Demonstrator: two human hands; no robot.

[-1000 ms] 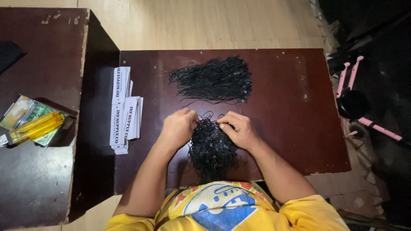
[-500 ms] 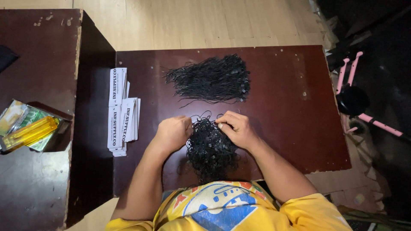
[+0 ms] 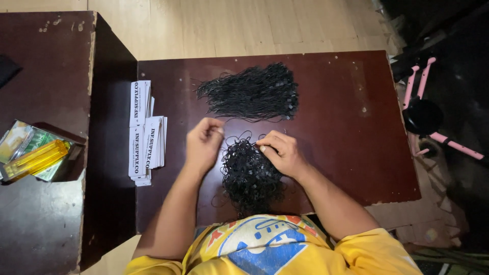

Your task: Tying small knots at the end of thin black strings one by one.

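A tangled heap of black strings (image 3: 250, 173) lies on the dark brown table (image 3: 336, 137) just in front of me. My left hand (image 3: 202, 143) is lifted at the heap's upper left, fingers pinched on a thin black string drawn from it. On the heap's upper right edge rests my right hand (image 3: 281, 152), its fingertips closed on strands there. Farther back lies a neater bundle of black strings (image 3: 252, 93) laid out sideways.
Stacks of white printed cards (image 3: 145, 133) sit at the table's left edge. A lower dark side table (image 3: 41, 214) on the left holds a yellow lighter (image 3: 34, 159) and small packets. A pink and black object (image 3: 425, 114) lies on the floor to the right.
My left hand has lifted off the heap and moved up and left, pulling a single string out. My right hand stays on the heap.
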